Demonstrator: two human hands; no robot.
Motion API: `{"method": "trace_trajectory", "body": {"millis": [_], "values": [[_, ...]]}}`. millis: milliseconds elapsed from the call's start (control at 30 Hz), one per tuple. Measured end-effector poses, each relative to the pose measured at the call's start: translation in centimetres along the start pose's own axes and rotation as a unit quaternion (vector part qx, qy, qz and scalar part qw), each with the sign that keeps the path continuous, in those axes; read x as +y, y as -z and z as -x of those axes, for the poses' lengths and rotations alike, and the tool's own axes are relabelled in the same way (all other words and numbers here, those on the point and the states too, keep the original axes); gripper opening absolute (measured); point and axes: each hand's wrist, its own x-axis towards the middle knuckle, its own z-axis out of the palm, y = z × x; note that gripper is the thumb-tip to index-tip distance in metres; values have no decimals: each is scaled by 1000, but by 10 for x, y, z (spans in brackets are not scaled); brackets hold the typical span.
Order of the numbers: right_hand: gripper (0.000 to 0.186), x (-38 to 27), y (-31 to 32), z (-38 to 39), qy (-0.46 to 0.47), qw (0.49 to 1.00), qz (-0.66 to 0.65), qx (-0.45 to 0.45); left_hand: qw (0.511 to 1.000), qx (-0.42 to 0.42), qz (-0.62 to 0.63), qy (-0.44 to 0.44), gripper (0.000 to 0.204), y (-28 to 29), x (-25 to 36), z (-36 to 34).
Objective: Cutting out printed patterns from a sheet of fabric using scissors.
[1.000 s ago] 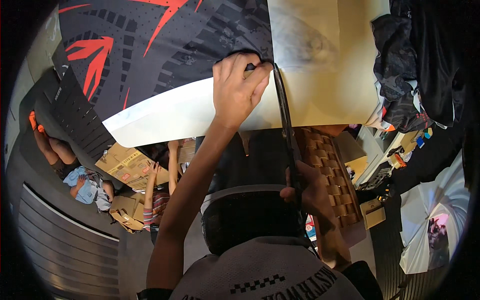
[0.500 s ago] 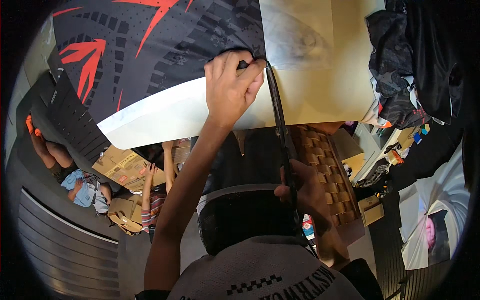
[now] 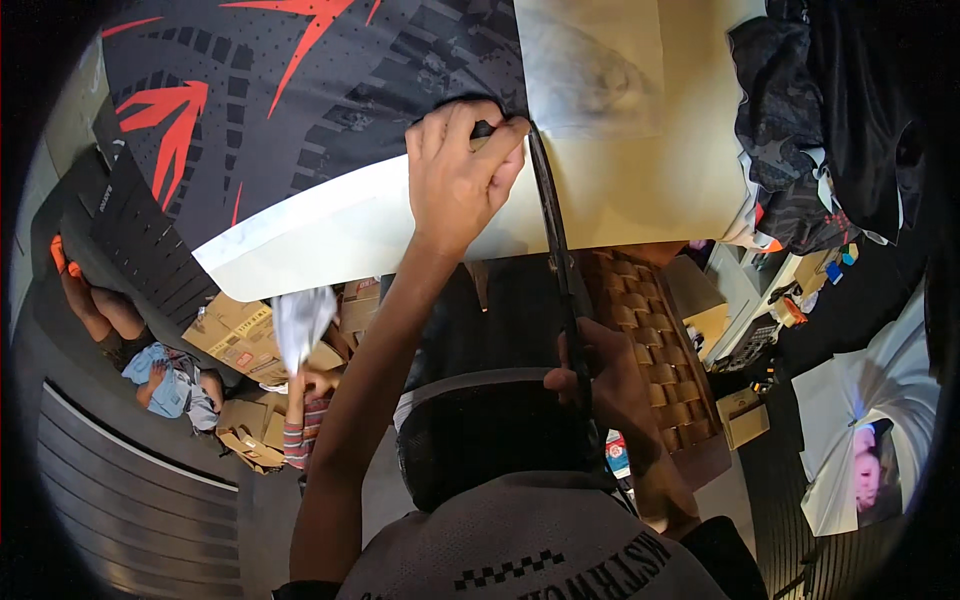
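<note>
My left hand [image 3: 460, 175] is closed over the edge between the dark printed fabric [image 3: 330, 130] and the white sheet [image 3: 330, 240] on the table. A small black thing shows between its thumb and fingers; most of it is hidden. My right hand [image 3: 605, 375] grips the lower end of long black scissors [image 3: 557, 250], seen nearly edge-on with a pivot at mid-length. Their tip reaches the thumb side of my left hand. Right of the tip, a translucent sheet [image 3: 592, 75] lies over the pale tabletop [image 3: 650, 195].
Bunched dark fabric [image 3: 785, 130] lies at the table's right end. A woven brown basketwork panel [image 3: 640, 340] stands beside my right hand. Below left are cardboard boxes [image 3: 235, 335] and another person's striped sleeve [image 3: 305, 435]. White draped cloth [image 3: 830, 420] hangs at lower right.
At lower left, the other person has a white piece raised that was not in view before. My hands and the scissors have hardly moved.
</note>
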Motion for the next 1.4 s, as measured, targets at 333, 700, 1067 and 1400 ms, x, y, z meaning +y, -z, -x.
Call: {"method": "trace_trajectory", "body": {"millis": [333,700,1067,1400], "values": [[39,-3,-1,1,-2,1000,-9,12,1000,5,3,0,24,0,0,0],[37,-4,-2,3,0,999,-42,12,1000,3,4,3,23,-1,-1,0],[37,-2,-2,2,-1,999,-50,10,1000,18,-7,7,17,-4,2,-1],[36,5,-1,-1,16,999,-39,5,1000,14,-11,6,17,-2,3,-1]]}}
